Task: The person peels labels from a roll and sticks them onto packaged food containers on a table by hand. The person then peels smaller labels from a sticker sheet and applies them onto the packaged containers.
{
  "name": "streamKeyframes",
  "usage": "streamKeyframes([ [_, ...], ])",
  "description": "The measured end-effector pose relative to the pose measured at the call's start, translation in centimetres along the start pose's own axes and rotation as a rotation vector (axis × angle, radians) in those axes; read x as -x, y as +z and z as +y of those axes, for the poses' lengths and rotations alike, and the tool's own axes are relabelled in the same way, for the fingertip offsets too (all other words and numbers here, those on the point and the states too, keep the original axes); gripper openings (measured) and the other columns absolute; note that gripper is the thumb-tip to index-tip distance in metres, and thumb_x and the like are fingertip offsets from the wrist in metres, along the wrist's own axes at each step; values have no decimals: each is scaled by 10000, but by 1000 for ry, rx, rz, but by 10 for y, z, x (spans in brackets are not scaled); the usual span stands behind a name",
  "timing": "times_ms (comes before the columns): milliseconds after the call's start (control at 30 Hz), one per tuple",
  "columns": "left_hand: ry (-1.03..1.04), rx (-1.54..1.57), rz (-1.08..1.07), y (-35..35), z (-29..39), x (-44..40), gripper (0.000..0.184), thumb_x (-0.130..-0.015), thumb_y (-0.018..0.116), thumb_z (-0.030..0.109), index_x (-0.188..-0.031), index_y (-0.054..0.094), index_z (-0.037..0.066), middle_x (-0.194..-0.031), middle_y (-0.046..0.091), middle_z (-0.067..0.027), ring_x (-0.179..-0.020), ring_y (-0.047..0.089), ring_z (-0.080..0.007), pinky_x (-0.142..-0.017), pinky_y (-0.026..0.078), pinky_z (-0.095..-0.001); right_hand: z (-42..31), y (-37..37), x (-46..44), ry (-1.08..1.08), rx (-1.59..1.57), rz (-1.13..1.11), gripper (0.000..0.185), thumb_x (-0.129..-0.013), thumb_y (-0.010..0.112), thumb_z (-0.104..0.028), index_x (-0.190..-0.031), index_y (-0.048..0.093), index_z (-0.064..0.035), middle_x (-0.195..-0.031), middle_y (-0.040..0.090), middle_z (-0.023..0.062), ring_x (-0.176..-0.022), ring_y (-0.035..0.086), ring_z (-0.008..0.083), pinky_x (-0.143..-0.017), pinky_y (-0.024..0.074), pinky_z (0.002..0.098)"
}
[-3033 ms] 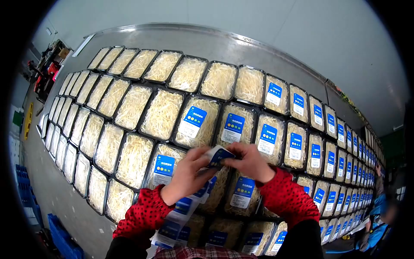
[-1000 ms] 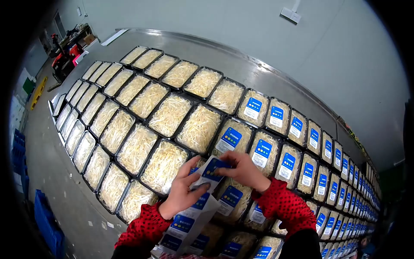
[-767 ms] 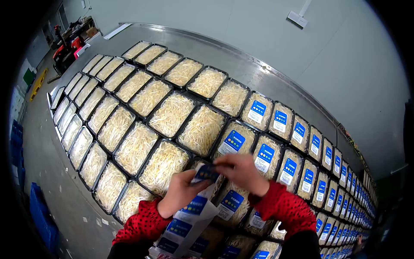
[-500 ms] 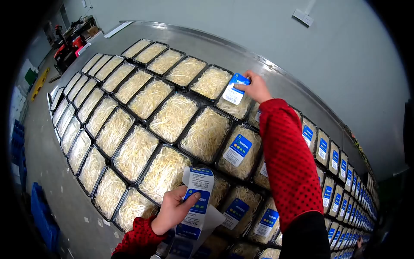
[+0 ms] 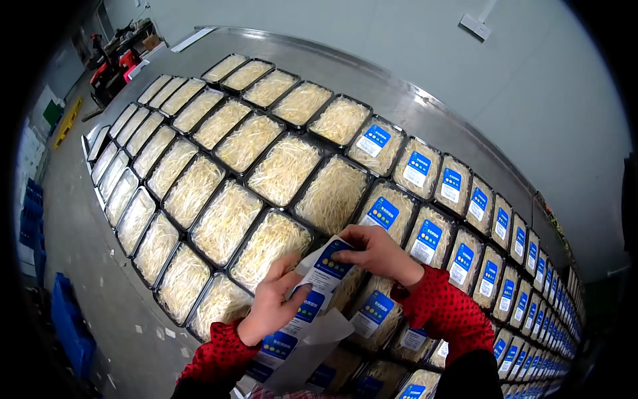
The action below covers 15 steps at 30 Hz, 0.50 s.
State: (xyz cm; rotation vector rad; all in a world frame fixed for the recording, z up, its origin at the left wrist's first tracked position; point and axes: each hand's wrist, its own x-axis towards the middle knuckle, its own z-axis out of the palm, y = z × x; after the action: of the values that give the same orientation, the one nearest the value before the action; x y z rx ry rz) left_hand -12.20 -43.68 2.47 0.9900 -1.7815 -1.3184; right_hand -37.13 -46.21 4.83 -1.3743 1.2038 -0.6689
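Observation:
A strip of blue-and-white labels [image 5: 311,307] on backing paper hangs from my left hand [image 5: 274,304], whose thumb and fingers are closed on it. At the strip's upper end, my right hand [image 5: 379,254] pinches the top label [image 5: 333,258] between thumb and fingers. Both hands hover over black trays of bean sprouts under clear film. Just above my right hand is a labelled tray [image 5: 385,207]; beside it on the left lies an unlabelled tray [image 5: 331,196]. In the back row, another tray [image 5: 377,143] bears a label. Loose backing paper [image 5: 319,342] curls below my left hand.
Rows of trays cover the metal table [image 5: 292,50], labelled on the right and plain on the left. A raised metal edge runs along the grey wall [image 5: 399,40]. Blue crates [image 5: 70,329] stand on the floor at left, with a red pallet jack [image 5: 109,73] farther back.
My right hand has left the back-row tray, where a label now lies, and come down to the strip in my left hand. It now pinches the top label.

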Motion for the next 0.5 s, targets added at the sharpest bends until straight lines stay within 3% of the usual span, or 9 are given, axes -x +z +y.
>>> streamKeyframes([
  [67,319,-419,20,-9,15,-5,104,-854,695,39,-922,651,-26,-1206,577,-172,-1006,610,-262,-808,488,-311,2,20,9,-11,-65,53,274,-827,764,-149,-1019,670,24,-902,724,88,-805,628,100,-717,509,284],
  [100,385,-350,-4,-11,13,-10,139,-816,738,61,-898,660,-20,-1074,633,-172,-866,631,-245,-715,497,-307,-3,29,14,-43,-31,34,269,-817,770,-124,-1026,670,13,-887,718,79,-809,626,88,-718,508,271],
  [133,372,-352,-3,-11,15,-4,139,-816,738,61,-898,660,-20,-1074,633,-172,-866,631,-245,-715,497,-307,-10,37,18,-77,6,14,271,-806,776,-99,-1033,669,2,-871,713,71,-812,625,76,-720,506,258],
  [200,-134,-141,-99,-12,20,2,173,-800,772,92,-892,667,-10,-822,656,-144,-655,602,-191,-584,474,-304,-18,46,22,-139,128,70,240,-801,774,-97,-1002,675,-9,-814,704,80,-759,636,87,-673,505,274],
  [233,-149,-79,19,-7,23,9,197,-779,806,116,-849,675,-13,-612,591,-102,-508,518,-141,-491,424,-301,-14,49,22,-178,202,103,219,-802,767,-92,-986,679,-13,-813,702,89,-750,643,95,-665,508,280],
  [300,-196,-136,13,-11,15,34,190,-781,809,115,-829,680,-16,-610,590,-102,-517,518,-123,-492,424,-295,-19,37,16,-329,403,190,145,-824,728,-78,-951,685,-23,-800,707,85,-721,650,110,-644,515,295],
  [333,-237,-197,2,-13,10,49,185,-783,811,115,-809,686,-18,-607,588,-103,-525,518,-104,-494,425,-288,-39,20,5,-123,362,340,93,-847,694,-82,-922,682,-28,-772,699,63,-697,644,119,-629,523,302],
  [400,-353,-20,34,-9,-7,82,147,-795,799,90,-803,696,-15,-646,600,-92,-560,539,-97,-492,420,-273,-53,-23,-31,-191,188,471,123,-863,676,-143,-868,669,-20,-712,686,93,-650,675,157,-603,529,301],
  [500,-116,-71,137,-19,3,71,119,-825,741,22,-910,674,-25,-766,589,-105,-638,541,-132,-510,404,-284,-52,-5,-60,-50,289,-105,250,-889,696,-225,-995,685,1,-796,694,74,-680,638,129,-654,518,287],
])
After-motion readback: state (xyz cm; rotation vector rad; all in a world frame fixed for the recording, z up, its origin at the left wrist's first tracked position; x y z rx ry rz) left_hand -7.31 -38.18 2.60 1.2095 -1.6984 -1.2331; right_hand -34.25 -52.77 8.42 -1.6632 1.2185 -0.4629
